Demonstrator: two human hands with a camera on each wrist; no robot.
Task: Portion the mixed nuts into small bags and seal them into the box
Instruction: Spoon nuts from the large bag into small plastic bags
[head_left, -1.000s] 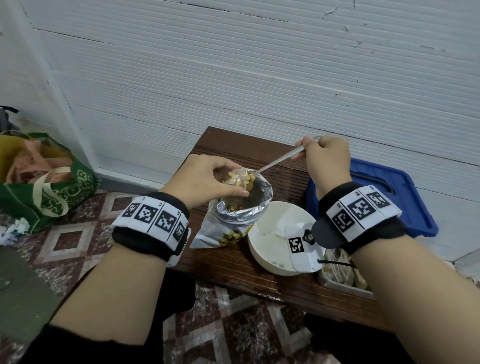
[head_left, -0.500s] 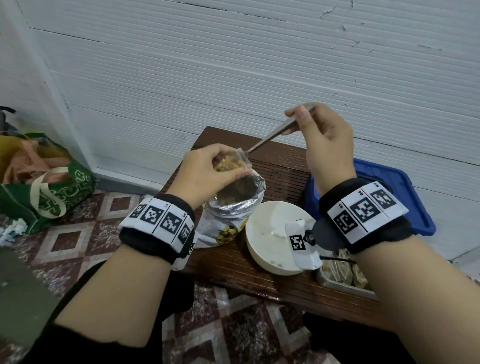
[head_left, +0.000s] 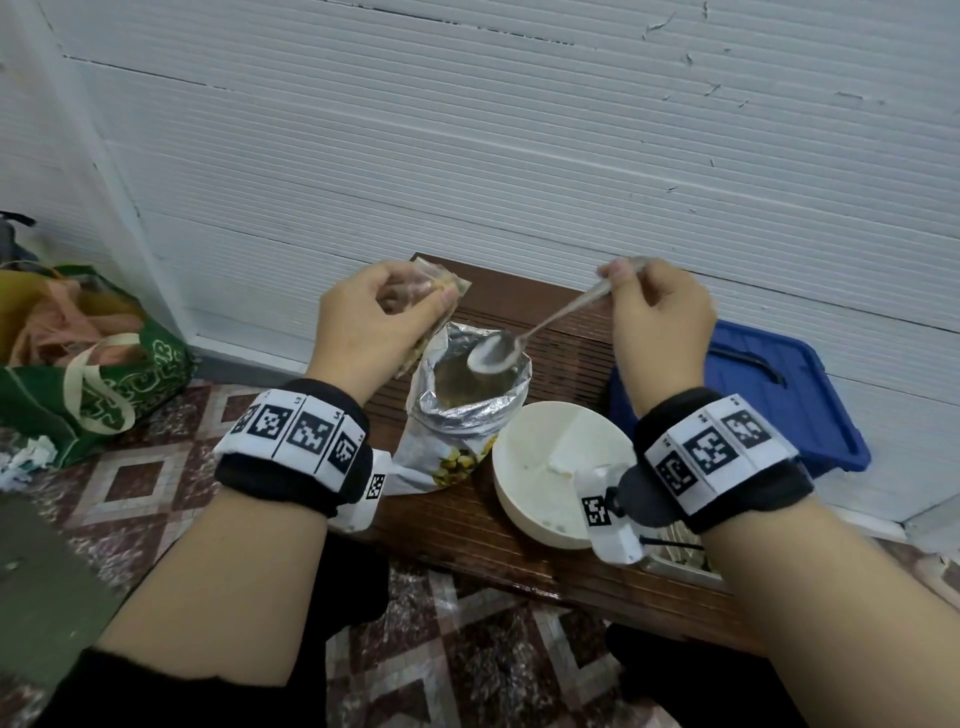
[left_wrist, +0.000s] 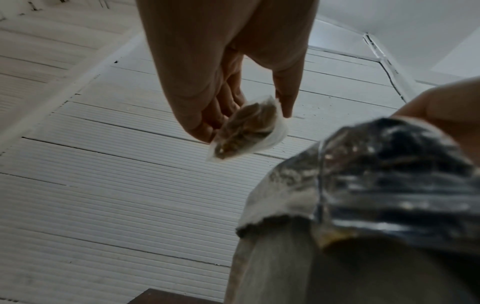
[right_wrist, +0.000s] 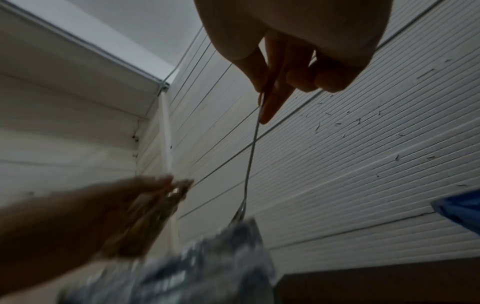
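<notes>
My left hand (head_left: 374, 327) grips a small clear bag of nuts (head_left: 434, 291), lifted up and to the left of the big foil nut pouch (head_left: 462, 410), which stands open on the wooden bench (head_left: 467, 530). The small bag (left_wrist: 246, 131) shows nuts inside between my fingers. With my right hand (head_left: 660, 322) I pinch the handle of a metal spoon (head_left: 519, 345); its empty bowl hangs over the pouch mouth. The spoon handle (right_wrist: 253, 152) runs down toward the foil pouch (right_wrist: 207, 267).
A white bowl (head_left: 556, 467) sits right of the pouch. A blue box lid (head_left: 779, 405) lies at the back right, and a metal tray (head_left: 680, 556) with filled bags shows under my right wrist. A green bag (head_left: 104, 384) stands on the tiled floor at left.
The spoon has left the small bag and come down empty over the pouch mouth. My left hand has raised the small bag up and away to the left.
</notes>
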